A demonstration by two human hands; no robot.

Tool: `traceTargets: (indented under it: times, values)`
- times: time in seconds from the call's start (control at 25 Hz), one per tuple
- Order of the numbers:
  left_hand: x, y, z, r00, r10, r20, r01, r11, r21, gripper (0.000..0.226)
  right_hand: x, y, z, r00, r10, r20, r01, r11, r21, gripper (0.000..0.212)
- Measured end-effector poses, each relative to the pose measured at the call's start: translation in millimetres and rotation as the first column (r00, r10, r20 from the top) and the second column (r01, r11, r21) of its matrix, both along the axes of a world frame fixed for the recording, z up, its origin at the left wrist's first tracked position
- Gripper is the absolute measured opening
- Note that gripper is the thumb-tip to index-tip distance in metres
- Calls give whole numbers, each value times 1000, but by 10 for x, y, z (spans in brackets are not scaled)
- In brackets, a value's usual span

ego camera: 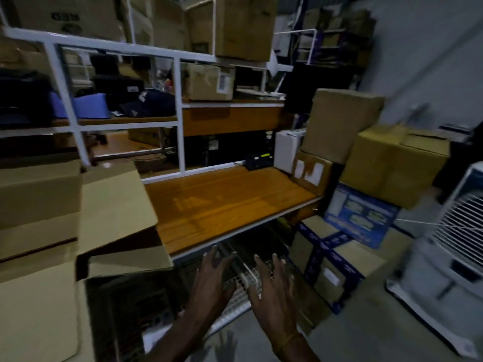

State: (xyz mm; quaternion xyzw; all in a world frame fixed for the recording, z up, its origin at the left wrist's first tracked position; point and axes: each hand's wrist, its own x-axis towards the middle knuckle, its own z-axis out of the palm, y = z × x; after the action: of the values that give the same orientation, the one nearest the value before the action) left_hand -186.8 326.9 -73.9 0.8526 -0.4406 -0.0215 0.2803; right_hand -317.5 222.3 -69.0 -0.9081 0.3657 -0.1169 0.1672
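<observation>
Head view has us leaning toward the wooden shelf (227, 205), with both hands out just below its front edge. Our left hand (213, 278) and right hand (274, 286) are side by side, fingers spread and straight, gripping nothing. We judge they are splayed like this to take a wide, flat thing from both sides. That thing is the wire rack (236, 304), which lies flat under the wooden shelf and sticks out past its front edge toward us, directly beneath our palms. Whether our fingertips touch its bars we cannot tell, as the picture is dark and smeared there. A cardboard box (117, 212) stands at the left end of the wooden shelf with its flaps open, one flap over the shelf's corner, likely left open for loading. A blue printed box (360, 215) leans below the right end of the wooden shelf.
</observation>
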Motion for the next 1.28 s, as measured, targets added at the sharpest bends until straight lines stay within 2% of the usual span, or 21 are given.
traceTargets:
  times: [0.24,0.4,0.56,0.68,0.8,0.92,1.08,1.16,1.28]
  values:
    - [-89,-1167,67,976,-216,14,216,972,-88,76,-169,-844,-162,973,-222,70,226,972,-60,65]
    - [64,-1935,14,943,-331,-1,327,932,-156,70,-98,-1409,-210,930,-351,109,361,928,-91,68]
    - [289,-2723,54,881,-473,-1,462,861,-210,66,80,-2004,-44,893,-435,113,440,898,-25,72]
    - [457,-3287,137,835,-548,52,545,808,-225,69,289,-2417,-31,839,-496,226,517,855,-42,65]
    - [549,-3746,202,777,-628,44,616,745,-255,71,387,-2721,-35,814,-553,178,565,825,-20,62]
    - [627,-4146,155,765,-637,94,639,735,-226,76,432,-2960,-27,794,-589,152,601,798,-50,62]
    - [718,-4611,48,738,-660,144,674,706,-217,82,474,-3398,-153,750,-619,232,647,760,-64,62]
    - [778,-4824,0,730,-663,166,682,696,-223,91,465,-3640,-246,749,-596,289,645,756,-114,58]
    - [869,-5229,-45,743,-648,168,669,706,-232,98,469,-4092,-346,768,-570,292,629,758,-173,55]
